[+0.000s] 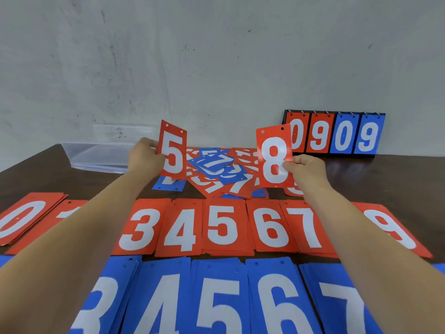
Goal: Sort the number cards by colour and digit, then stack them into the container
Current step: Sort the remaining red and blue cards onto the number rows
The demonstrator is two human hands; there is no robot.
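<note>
A: Field note, left side; your left hand pinches the red 5 card by its left edge; the card is upright, face toward you, so the digit reads at a glance.

B: Same on the other side; your right hand pinches the red 8 card low on its right edge, thumb on the face; slightly tilted, punched holes uppermost.

A: Both cards hang over the unsorted heap, which lies between your two grips and just below them; red and blue are mixed there; one card per hand halves the trips, I'd judge.

B: The targets sit nearer you than either grip; the red 5 pile is down and to the right of your left grip; the 8's place, I reckon, falls between the red 7 pile and the red 9 pile, under your right forearm; hidden, cannot confirm.

A: The blue row is closest to you of all; its digits run in order, so a drop needs little searching.

B: The clear container stands left of your left grip, by the wall; I see no cards in it; stacking not yet begun, by my reading.

A: The scoreboard stand beyond your right grip shows 0 9 0 9; no part in this step.
</note>
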